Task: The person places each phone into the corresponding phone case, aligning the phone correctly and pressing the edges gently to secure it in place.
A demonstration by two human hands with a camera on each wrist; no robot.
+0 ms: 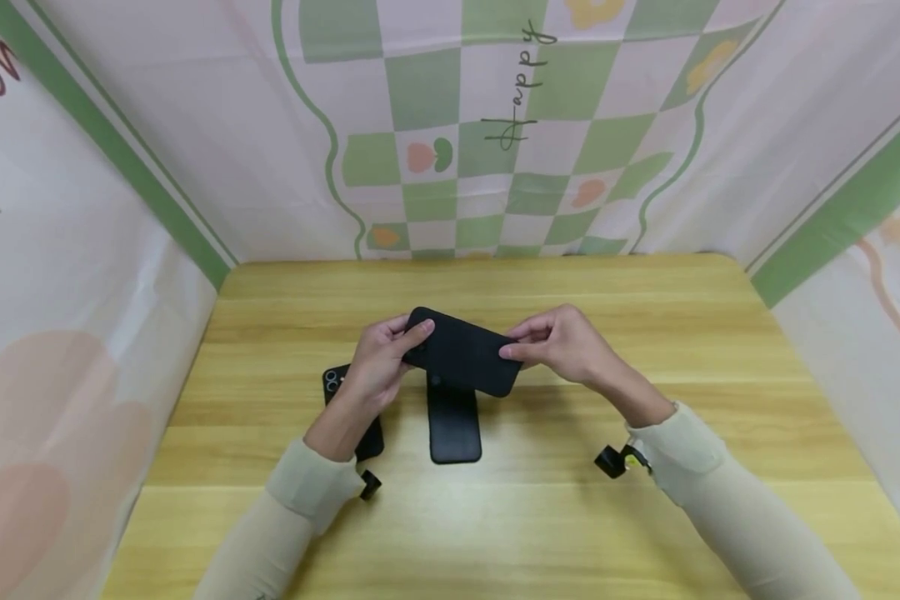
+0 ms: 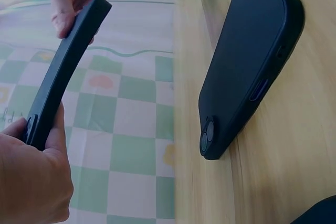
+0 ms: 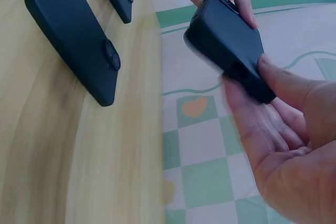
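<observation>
A black phone [image 1: 465, 354] is held tilted above the table by both hands. My left hand [image 1: 378, 362] grips its camera end, thumb on the back near the lenses. At the opposite end my right hand [image 1: 570, 346] pinches a corner between thumb and fingers. The left wrist view shows the raised phone [image 2: 63, 77] edge-on, and the right wrist view shows an opening in its end. Below it a second black phone [image 1: 453, 425] lies back up, its camera end partly covered in the head view. A third black phone [image 1: 371, 442] lies beside it, partly hidden by my left forearm.
The phones lie on a light wooden table [image 1: 540, 533]. Behind it hangs a green-and-white checked cloth [image 1: 423, 92] with lettering, and pale printed cloth closes both sides. Small black wrist cameras hang from the left cuff [image 1: 311, 483] and right cuff [image 1: 678, 450].
</observation>
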